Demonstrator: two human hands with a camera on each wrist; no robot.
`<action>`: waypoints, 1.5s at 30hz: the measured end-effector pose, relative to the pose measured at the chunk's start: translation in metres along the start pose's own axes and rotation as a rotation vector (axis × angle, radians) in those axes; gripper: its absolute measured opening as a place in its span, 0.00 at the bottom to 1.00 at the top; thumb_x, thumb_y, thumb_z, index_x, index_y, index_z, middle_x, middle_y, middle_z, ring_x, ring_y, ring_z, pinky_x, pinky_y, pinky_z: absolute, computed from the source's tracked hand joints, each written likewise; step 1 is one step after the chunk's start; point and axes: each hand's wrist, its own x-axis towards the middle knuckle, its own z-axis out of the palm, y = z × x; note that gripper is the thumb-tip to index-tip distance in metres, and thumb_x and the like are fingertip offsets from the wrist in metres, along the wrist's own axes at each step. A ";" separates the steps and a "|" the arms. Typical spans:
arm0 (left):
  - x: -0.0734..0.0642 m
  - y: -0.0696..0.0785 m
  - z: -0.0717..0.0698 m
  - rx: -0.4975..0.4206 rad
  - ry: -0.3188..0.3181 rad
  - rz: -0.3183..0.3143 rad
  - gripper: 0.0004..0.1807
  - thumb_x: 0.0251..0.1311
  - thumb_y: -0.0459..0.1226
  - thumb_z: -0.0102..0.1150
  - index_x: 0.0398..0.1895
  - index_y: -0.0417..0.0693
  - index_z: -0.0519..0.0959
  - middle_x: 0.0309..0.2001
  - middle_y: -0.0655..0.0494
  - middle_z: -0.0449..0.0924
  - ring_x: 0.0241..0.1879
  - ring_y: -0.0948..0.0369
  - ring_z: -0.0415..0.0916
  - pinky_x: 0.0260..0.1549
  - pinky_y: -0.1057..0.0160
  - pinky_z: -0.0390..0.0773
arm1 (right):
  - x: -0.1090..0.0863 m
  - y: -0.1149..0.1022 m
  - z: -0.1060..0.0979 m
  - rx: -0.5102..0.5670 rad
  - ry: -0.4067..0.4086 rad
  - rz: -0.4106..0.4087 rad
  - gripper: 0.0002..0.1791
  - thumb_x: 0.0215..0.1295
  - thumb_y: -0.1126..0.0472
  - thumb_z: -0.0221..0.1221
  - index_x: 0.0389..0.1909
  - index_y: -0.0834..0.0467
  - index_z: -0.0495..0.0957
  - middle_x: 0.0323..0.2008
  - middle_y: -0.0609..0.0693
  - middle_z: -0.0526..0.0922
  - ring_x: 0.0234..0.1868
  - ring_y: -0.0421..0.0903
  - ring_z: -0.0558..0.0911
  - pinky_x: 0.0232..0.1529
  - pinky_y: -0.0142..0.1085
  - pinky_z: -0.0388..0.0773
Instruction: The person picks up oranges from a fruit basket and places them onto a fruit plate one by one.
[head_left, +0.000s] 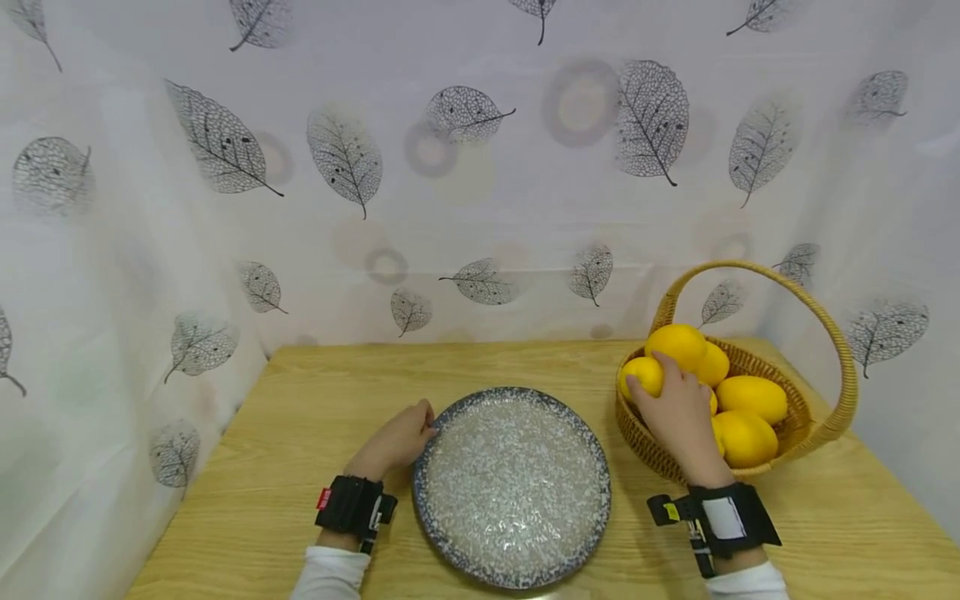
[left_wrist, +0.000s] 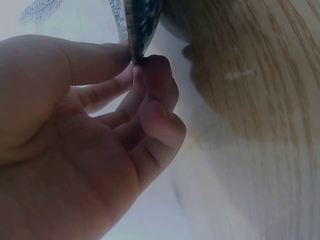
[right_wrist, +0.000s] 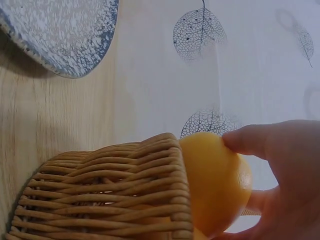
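Note:
A round plate (head_left: pixel 513 492) with a speckled pale face and a dark blue rim lies on the wooden table. My left hand (head_left: pixel 401 433) pinches its left edge; in the left wrist view the thumb and fingertips (left_wrist: pixel 157 75) meet at the rim. At the right, my right hand (head_left: pixel 682 417) reaches into a wicker basket (head_left: pixel 645 437) and grips a yellow lemon (head_left: pixel 643 372) at its left side. The right wrist view has that lemon (right_wrist: pixel 210 175) against the basket rim, thumb on one side, fingers on the other. The palm hides part of the basket's contents.
Several other lemons (head_left: pixel 752 400) fill the basket, one (head_left: pixel 675 346) heaped high at the back. A tall arched handle (head_left: pixel 840 358) rises over the basket's right side. Leaf-patterned white curtain (head_left: pixel 465 200) stands behind and beside the table (head_left: pixel 337 375).

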 end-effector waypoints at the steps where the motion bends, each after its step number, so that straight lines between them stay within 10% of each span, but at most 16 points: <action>1: 0.000 0.000 0.000 0.002 0.001 0.000 0.05 0.67 0.31 0.52 0.40 0.36 0.72 0.30 0.48 0.76 0.28 0.59 0.70 0.29 0.59 0.73 | 0.000 0.000 0.000 0.006 0.007 0.000 0.38 0.70 0.45 0.50 0.67 0.72 0.61 0.56 0.84 0.68 0.51 0.76 0.66 0.49 0.65 0.58; 21: -0.006 0.004 -0.002 0.051 -0.017 -0.006 0.04 0.67 0.32 0.52 0.41 0.38 0.72 0.31 0.47 0.76 0.29 0.57 0.71 0.31 0.56 0.74 | 0.007 -0.043 0.035 0.149 0.281 -0.035 0.32 0.58 0.49 0.64 0.60 0.62 0.73 0.53 0.75 0.73 0.51 0.70 0.64 0.49 0.61 0.56; 45: -0.005 0.003 -0.002 0.088 0.008 0.037 0.03 0.66 0.31 0.52 0.39 0.39 0.71 0.30 0.47 0.74 0.29 0.57 0.70 0.30 0.55 0.73 | 0.002 -0.126 0.131 0.149 0.035 -0.238 0.31 0.56 0.48 0.66 0.59 0.58 0.76 0.54 0.69 0.77 0.52 0.64 0.68 0.48 0.55 0.65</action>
